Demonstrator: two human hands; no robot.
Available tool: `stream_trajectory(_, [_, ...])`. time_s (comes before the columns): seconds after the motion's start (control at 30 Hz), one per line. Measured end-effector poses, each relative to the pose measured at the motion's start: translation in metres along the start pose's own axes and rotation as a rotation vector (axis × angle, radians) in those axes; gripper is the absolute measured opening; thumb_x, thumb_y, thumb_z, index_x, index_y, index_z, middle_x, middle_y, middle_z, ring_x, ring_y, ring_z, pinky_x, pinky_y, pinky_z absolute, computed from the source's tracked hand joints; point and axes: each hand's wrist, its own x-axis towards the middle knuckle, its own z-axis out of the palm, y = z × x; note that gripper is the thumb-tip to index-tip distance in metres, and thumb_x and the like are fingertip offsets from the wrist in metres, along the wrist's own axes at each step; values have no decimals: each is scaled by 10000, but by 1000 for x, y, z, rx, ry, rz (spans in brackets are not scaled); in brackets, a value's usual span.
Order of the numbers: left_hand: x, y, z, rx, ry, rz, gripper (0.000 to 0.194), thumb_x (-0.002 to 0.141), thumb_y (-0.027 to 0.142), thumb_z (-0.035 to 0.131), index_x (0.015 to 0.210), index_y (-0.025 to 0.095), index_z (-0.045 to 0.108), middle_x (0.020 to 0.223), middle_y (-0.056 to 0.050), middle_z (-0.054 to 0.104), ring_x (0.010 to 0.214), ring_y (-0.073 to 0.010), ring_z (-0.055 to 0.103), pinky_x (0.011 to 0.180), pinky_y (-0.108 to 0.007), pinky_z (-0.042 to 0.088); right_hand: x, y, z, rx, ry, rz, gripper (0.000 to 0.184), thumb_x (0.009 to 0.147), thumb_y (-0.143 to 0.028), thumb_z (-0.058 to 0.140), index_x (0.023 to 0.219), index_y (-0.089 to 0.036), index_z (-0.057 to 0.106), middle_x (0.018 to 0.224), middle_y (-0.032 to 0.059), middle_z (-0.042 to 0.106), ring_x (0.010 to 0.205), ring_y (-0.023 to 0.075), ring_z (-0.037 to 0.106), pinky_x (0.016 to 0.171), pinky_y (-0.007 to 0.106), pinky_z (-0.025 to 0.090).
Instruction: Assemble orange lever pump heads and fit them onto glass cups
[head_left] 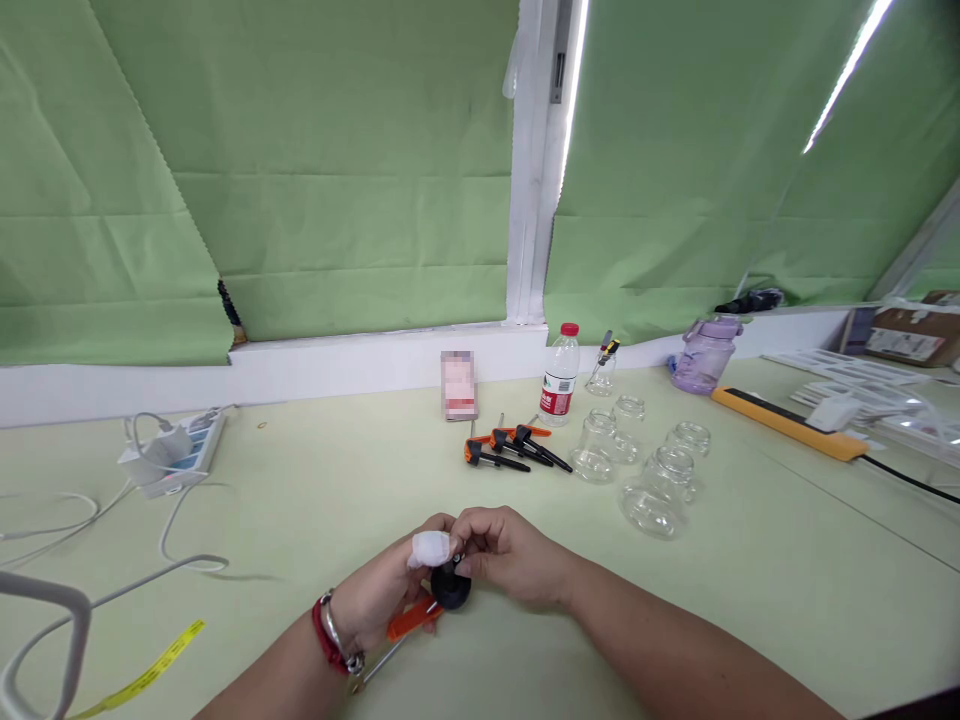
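Note:
My left hand, with a white wrapping on its thumb, is closed around a tool-like piece with a round black part, an orange strip and a thin metal rod pointing down toward me. At the top of the black part, the fingertips of my right hand are pinched together beside a small shiny bit. Whether they grip that bit or only touch the black part is partly hidden. Farther back lie several similar black-and-orange pieces with black handles and metal rods.
Several upturned glass jars stand to the right. Behind them are a red-capped bottle, a glass with screwdrivers and a purple bottle. A yellow power strip lies far right; a white one with cables sits left.

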Motion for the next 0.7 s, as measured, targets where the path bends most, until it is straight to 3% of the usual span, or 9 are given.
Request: stream_trajectory(0.7, [0,-3,-2,9,-9,19,228,696,393,547,814,215,468,743,7,439,607,-126,476,438,-200,378,1,1,-1,39,11,31,256,677,-327,732,808,-153,597,714,-19,525,633,90,439,642,250,373])
